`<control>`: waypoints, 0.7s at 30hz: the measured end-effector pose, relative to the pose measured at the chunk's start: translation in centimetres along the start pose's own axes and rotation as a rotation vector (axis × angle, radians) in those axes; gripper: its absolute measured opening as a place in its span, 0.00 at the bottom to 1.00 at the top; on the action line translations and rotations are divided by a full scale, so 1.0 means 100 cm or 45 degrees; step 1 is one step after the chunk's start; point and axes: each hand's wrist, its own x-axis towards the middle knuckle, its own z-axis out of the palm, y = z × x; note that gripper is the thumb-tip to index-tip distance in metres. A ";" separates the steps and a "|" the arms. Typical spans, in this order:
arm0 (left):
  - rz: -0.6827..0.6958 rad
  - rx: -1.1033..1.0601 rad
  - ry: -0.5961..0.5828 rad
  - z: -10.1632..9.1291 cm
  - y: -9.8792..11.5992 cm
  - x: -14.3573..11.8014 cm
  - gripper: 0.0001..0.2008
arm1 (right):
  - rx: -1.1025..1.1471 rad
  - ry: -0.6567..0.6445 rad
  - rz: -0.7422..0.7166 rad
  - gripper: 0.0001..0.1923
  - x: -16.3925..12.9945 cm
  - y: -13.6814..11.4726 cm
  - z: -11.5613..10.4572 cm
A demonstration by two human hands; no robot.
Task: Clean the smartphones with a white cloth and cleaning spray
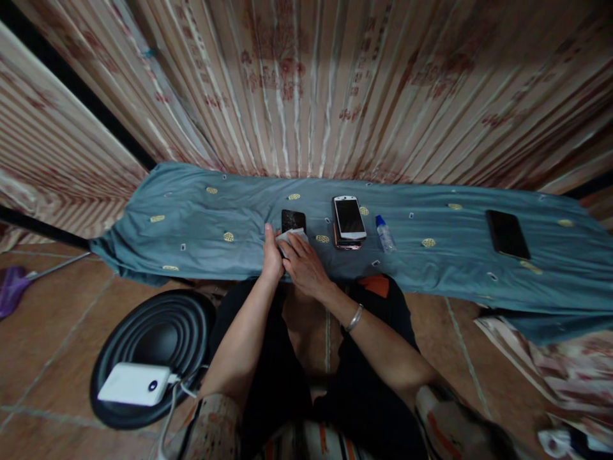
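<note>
A dark smartphone [293, 220] with a cracked-looking screen lies at the near middle of the cloth-covered bench. My left hand [272, 257] grips it along its left side, thumb pointing up. Pressed over its lower part is a pale folded wipe [297, 232], held under the fingers of my right hand [304, 262]. Just to the right, a white-framed smartphone [350, 217] rests on top of a small stack of other phones [347, 244]. Beside the stack lies a small clear bottle [385, 237] with a blue cap.
A dark tablet-like device [508, 234] lies on the bench's blue-green cloth [445, 268] at the right. A patterned curtain [306, 89] hangs behind. On the floor at left, a white power bank [135, 384] with a cable sits on a black ringed round object [158, 313].
</note>
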 end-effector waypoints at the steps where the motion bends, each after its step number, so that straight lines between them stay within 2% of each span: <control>1: -0.036 -0.037 -0.003 0.002 0.000 -0.001 0.34 | 0.001 0.004 0.006 0.25 0.001 0.001 -0.001; 5: -0.118 -0.152 -0.054 0.008 0.006 -0.005 0.30 | -0.002 0.016 0.030 0.26 0.002 0.003 0.000; 9: -0.192 -0.162 0.083 0.008 0.014 -0.008 0.28 | -0.014 0.005 -0.002 0.25 -0.001 0.000 0.004; 11: -0.188 -0.145 0.063 0.006 0.017 -0.008 0.30 | -0.014 -0.005 -0.028 0.25 -0.004 -0.002 0.005; 16: -0.137 -0.190 -0.093 0.005 0.019 -0.008 0.34 | -0.011 -0.024 -0.073 0.24 -0.008 -0.002 0.004; 21: -0.127 -0.161 -0.017 0.011 0.013 -0.008 0.34 | -0.007 -0.004 -0.037 0.25 -0.003 0.006 0.003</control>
